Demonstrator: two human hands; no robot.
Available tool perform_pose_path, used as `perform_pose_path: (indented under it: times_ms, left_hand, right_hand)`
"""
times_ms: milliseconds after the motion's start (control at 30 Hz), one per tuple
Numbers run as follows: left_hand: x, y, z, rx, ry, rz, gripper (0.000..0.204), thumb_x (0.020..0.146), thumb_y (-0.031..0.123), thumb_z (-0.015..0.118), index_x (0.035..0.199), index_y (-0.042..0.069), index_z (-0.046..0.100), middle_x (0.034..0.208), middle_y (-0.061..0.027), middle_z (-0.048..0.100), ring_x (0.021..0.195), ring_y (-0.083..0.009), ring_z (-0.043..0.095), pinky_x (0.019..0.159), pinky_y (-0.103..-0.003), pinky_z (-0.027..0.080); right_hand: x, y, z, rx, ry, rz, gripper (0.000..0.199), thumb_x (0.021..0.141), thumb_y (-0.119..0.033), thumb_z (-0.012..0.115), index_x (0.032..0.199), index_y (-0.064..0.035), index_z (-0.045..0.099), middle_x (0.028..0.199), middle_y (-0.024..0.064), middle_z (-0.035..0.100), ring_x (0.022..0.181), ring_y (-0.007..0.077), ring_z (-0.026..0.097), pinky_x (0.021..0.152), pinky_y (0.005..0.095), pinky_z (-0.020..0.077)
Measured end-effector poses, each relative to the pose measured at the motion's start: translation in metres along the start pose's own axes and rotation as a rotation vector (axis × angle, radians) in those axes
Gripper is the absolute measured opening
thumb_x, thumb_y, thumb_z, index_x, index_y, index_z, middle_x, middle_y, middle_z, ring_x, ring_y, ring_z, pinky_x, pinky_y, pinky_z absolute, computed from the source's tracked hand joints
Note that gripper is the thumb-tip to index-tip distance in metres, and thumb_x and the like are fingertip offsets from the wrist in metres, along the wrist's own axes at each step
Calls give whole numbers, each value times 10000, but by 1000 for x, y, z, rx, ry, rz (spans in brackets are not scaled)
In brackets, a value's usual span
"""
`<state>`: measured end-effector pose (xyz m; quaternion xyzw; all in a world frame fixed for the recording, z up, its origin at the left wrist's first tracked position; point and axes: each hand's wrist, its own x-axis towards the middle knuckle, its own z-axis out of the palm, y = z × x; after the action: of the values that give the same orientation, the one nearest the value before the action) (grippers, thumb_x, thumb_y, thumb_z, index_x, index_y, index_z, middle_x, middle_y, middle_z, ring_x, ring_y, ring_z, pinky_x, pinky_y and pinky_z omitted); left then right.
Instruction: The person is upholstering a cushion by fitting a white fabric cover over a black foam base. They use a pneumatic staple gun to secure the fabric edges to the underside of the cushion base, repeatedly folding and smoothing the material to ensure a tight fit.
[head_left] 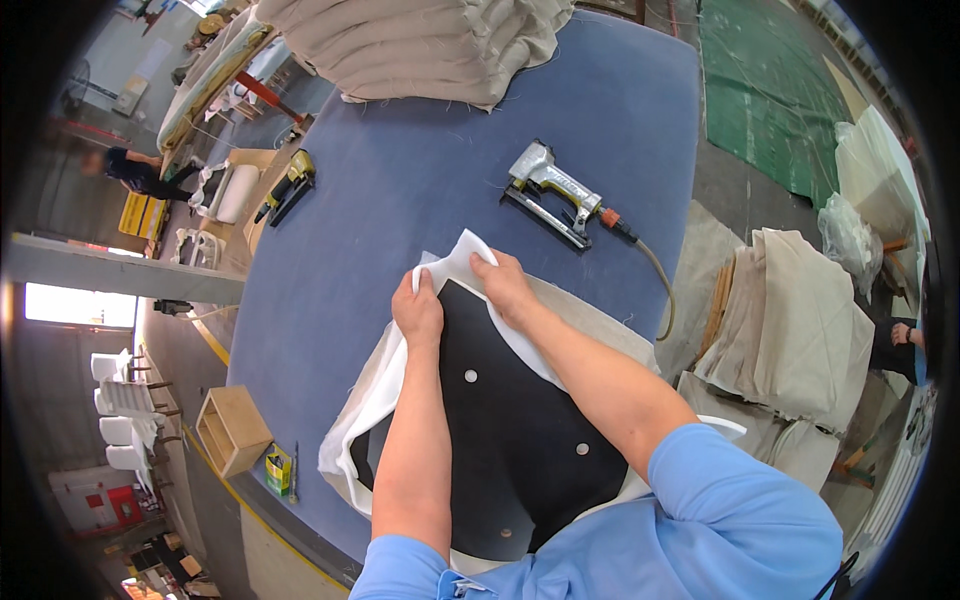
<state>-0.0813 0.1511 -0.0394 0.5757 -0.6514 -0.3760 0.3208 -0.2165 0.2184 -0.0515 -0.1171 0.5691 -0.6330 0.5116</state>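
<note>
On the blue-covered table in front of me lies a black panel (520, 420) with several round holes. White padding (376, 400) and beige fabric (590, 315) spread out beneath it and show around its edges. At the panel's far end, my left hand (418, 312) pinches the white padding, its thumb on top. My right hand (505, 288) grips the same padding a little to the right, so a raised fold stands between both hands. Beyond my right hand rests a silver pneumatic staple gun (556, 190) with a hose attached.
A second, yellow-and-black staple gun (290, 187) lies at the table's left edge. Stacked beige fabric (430, 45) covers the far end. An open wooden box (232, 430) and a small green-yellow box (278, 470) are at lower left. More folded fabric (790, 320) stands at right. People are in the background.
</note>
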Motion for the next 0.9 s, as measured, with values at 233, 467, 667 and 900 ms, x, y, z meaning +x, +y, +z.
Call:
perform_pose_path:
  times_ms: [233,467,667,900]
  left_hand:
    - [-5,7,-3,-21,-18,20,263,1074,216,629,1082,-15,753,968,-74,775,892,-156,683,856,-340,532]
    - [-7,4,-10,-192,-74,28,224,1053,186,661,1092,-10,762,985,-42,766,914,-131,670,861,-318,533]
    - [-6,10,2,-196,-25,126,243,1035,165,675,1186,-8,755,1052,-51,780,958,-154,701,890,-316,542]
    - [-12,1,-9,7,14,171,285,987,195,681,1195,16,761,1048,-159,802,957,-288,768,884,-375,570]
  right_hand:
    - [-1,4,-3,46,-19,-36,310,1060,-227,646,1199,29,752,1058,95,768,973,176,669,876,355,521]
    - [1,10,-6,12,-28,-106,285,1045,-214,660,1176,21,754,1042,87,771,969,172,669,888,350,516]
    - [-3,-3,-9,-124,39,-241,296,1038,-138,656,1285,16,706,1259,122,717,1160,236,658,1011,357,504]
    - [-34,-22,25,-995,137,-886,363,905,-139,694,1258,-150,776,1614,202,443,1494,445,393,1157,603,362]
